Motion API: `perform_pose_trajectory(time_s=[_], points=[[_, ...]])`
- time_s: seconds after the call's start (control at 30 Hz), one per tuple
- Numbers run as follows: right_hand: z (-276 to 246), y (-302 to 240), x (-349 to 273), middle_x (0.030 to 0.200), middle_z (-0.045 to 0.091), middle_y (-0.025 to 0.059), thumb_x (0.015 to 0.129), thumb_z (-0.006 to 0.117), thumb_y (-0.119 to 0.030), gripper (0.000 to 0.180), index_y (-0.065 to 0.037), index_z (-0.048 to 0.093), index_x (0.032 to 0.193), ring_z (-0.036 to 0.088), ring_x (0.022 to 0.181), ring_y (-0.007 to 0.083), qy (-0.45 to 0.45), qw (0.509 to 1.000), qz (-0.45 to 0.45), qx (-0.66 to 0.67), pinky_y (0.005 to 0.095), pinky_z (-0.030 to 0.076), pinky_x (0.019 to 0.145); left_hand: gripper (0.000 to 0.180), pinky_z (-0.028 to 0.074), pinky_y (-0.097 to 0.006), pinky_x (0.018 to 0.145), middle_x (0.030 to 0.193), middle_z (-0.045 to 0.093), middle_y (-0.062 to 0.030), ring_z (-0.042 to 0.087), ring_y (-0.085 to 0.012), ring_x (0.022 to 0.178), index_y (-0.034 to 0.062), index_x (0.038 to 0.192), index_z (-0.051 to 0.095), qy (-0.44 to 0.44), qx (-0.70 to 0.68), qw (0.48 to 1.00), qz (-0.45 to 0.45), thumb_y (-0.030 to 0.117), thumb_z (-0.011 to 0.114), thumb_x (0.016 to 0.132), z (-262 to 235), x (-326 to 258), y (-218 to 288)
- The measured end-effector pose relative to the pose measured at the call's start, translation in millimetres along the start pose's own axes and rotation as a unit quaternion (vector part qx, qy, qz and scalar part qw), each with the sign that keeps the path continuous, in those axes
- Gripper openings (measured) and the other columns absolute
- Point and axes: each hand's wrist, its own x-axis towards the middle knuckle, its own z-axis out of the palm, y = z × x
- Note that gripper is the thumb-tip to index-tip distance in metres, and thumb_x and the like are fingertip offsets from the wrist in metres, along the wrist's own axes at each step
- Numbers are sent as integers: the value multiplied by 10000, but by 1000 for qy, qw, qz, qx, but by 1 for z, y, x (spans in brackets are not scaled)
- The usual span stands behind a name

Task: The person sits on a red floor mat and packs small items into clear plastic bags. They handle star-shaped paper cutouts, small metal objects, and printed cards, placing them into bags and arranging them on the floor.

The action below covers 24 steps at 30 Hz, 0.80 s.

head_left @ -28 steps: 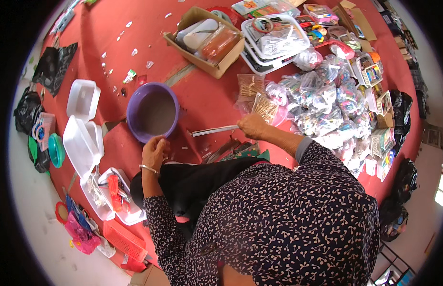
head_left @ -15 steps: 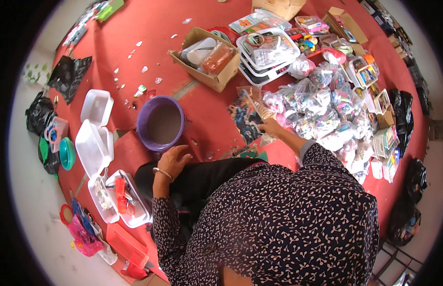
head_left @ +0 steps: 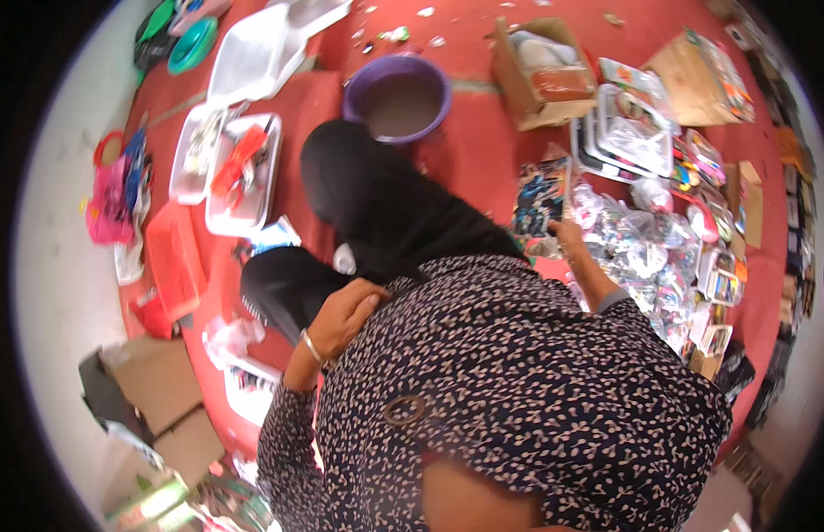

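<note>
My right hand reaches out to the right, its fingers closed at the lower edge of a flat plastic packet. Dark blue and multicoloured pieces show in the packet; their kind is too blurred to tell. Beside that hand spreads a heap of small clear plastic bags with colourful contents. My left hand, with a bangle at its wrist, lies against the front of my patterned top, fingers stretched out and holding nothing visible. Ahead of my knee sits a purple tub of murky grey-brown liquid.
An open cardboard box and stacked white trays stand at the far right. To the left are white lidded containers holding tools, a red plastic basket and a pink bag. Cardboard leans by the left wall.
The view has swung left and nearer to my body. My left hand has moved from beside the tub back to my top. The right hand stays at the packet.
</note>
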Motion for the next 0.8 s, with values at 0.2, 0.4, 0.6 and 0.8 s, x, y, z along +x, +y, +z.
perform_pose_trajectory(time_s=[0.2, 0.4, 0.6, 0.8], points=[[-12, 20, 12, 602, 585, 139, 642, 609, -199, 267, 57, 601, 720, 554, 518, 196, 59, 996, -41, -58, 325, 425, 488, 304, 346, -315, 915, 1095, 492, -166, 470, -277, 1036, -42, 1075, 495, -156, -44, 983, 91, 187, 412, 892, -2, 30, -3], [-12, 38, 9, 649, 604, 160, 591, 604, -200, 258, 21, 621, 723, 594, 613, 242, 123, 992, -15, -25, 341, 450, 572, 297, 350, -319, 909, 1129, 484, -152, 457, -250, 1051, -45, 1071, 494, -247, -167, 955, 8, 171, 442, 875, 0, 54, 8], [4, 40, -10, 586, 561, 75, 638, 608, -162, 202, 25, 613, 714, 526, 549, 140, 142, 989, 31, 22, 298, 420, 527, 299, 350, -317, 909, 1129, 486, -149, 458, -245, 1049, -47, 1074, 494, -292, -154, 943, -51, 171, 439, 877, -14, 64, 13], [7, 26, -36, 573, 546, 84, 641, 598, -177, 218, 26, 604, 721, 516, 541, 145, 136, 989, 10, 49, 310, 412, 522, 301, 351, -315, 908, 1128, 487, -146, 459, -241, 1046, -48, 1077, 493, -325, -140, 932, -82, 172, 437, 878, -27, 80, 18]])
